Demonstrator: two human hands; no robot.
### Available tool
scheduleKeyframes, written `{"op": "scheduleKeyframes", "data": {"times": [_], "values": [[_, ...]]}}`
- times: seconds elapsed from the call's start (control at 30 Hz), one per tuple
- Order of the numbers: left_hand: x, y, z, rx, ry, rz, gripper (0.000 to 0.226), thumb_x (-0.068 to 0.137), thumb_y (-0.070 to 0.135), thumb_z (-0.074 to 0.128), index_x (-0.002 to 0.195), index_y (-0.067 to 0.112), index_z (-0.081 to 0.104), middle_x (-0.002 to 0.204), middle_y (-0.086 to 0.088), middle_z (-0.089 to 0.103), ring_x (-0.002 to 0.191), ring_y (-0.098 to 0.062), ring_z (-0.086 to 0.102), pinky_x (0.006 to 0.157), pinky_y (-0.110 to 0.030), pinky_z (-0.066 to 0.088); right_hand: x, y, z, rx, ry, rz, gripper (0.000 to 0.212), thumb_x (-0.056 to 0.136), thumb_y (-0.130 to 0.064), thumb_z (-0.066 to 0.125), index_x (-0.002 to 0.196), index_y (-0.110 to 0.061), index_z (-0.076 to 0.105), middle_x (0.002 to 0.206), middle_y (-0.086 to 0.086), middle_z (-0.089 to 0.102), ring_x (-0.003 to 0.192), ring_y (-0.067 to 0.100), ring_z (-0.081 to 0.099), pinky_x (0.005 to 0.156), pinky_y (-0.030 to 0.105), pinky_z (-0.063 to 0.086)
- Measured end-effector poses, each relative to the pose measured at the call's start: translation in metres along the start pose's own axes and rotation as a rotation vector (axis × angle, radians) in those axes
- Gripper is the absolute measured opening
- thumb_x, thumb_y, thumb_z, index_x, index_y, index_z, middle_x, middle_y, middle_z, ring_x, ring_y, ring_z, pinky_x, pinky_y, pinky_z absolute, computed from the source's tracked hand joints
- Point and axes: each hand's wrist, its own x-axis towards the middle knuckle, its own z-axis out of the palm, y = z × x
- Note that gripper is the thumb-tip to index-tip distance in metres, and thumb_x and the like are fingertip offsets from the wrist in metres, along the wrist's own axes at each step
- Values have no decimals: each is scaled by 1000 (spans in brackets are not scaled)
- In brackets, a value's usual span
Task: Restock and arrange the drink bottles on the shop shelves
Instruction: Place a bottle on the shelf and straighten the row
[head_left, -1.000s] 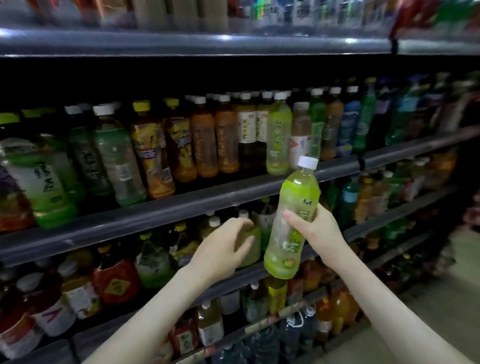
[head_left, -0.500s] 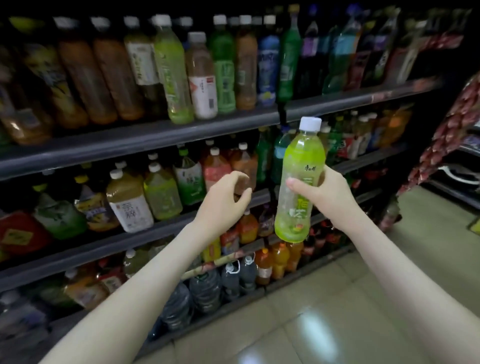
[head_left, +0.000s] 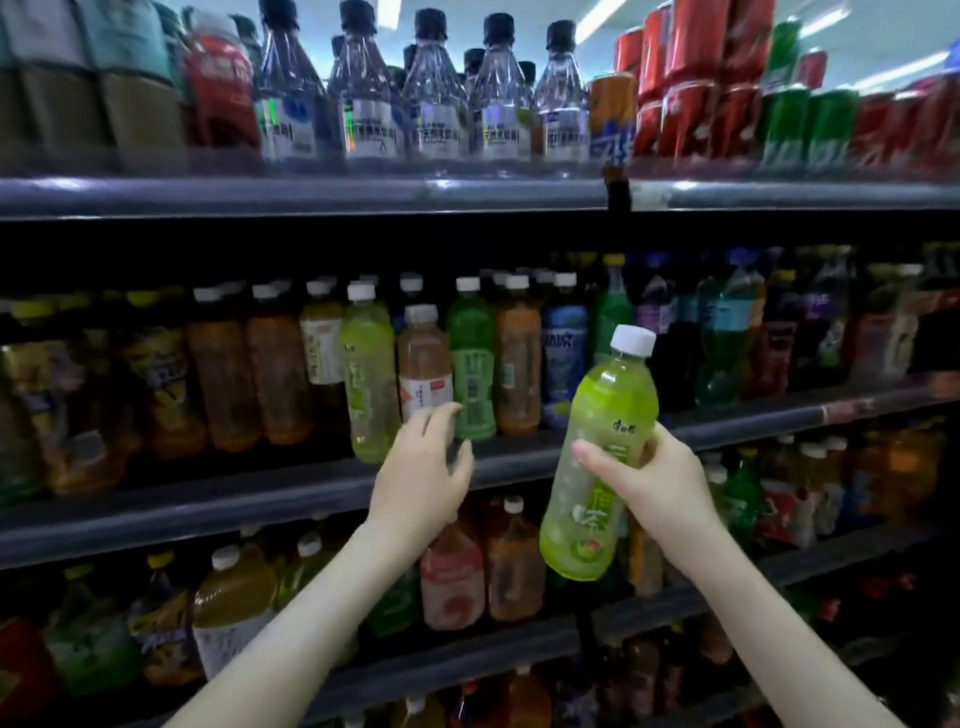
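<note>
Held green tea bottle (head_left: 609, 405) before the middle shelf's front edge (head_left: 260, 493), right hand (head_left: 660, 483) curled round its label, left hand (head_left: 421, 483) loosely spread by shelved bottles (head_left: 470, 374), not yet placed.

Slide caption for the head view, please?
Right hand grips a lime-green bottle while the left hand hovers open at the shelf edge.

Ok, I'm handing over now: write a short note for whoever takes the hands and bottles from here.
Right hand: grips the yellow-green plastic tea bottle with white cap, held in the air, not shelved yet.
Left hand: open, empty, hovers by the matching yellow-green bottle on the grey middle shelf.
Done: bottle in hand.
Left: likely stand it beside its match, then straighten the row.
</note>
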Motion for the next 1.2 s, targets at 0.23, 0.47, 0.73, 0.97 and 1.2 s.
{"op": "scheduleKeyframes", "data": {"times": [0.23, 0.47, 0.73, 0.97, 1.2], "values": [[93, -13, 39, 297, 277, 128, 52, 81, 24, 65, 131, 14, 54, 126, -18, 57, 120, -36, 48, 108, -52, 26, 73, 2, 1, -32, -7, -129, 22, 73, -25, 81, 87, -28, 64, 73, -20, 70, 72, -10, 63, 55, 4, 44], [129, -4, 68, 383, 320, 136, 58, 82, 35, 48, 138, 22, 47, 134, -21, 51, 133, -33, 29, 109, -55, 8, 116, 18, -2, 38, 19, -172, 18, 75, -24, 79, 87, -25, 65, 79, -25, 69, 74, -8, 64, 59, 4, 44], [166, 27, 90, 426, 260, 148, 83, 80, 48, 51, 149, 20, 14, 128, -21, 57, 136, -32, 33, 110, -50, -12, 149, 24, -12, 64, -10, -213, 20, 74, -25, 79, 89, -28, 65, 80, -26, 69, 76, -8, 64, 60, 5, 45], [174, 40, 101, 160, 273, 57, 104, 69, 37, 75, 147, 9, 13, 133, -15, 40, 125, -22, 18, 108, -41, 3, 156, 36, -28, 61, 62, -289, 21, 73, -23, 79, 89, -24, 64, 79, -20, 70, 77, -4, 65, 62, 8, 47], [95, 43, 112, -287, 429, 38, 77, 66, 30, 85, 125, 21, 37, 116, 4, 47, 108, -8, 49, 95, -12, 40, 157, 41, -30, 85, 68, -289, 35, 61, -43, 74, 89, -27, 62, 81, -14, 68, 77, -6, 64, 62, 7, 47]]}}
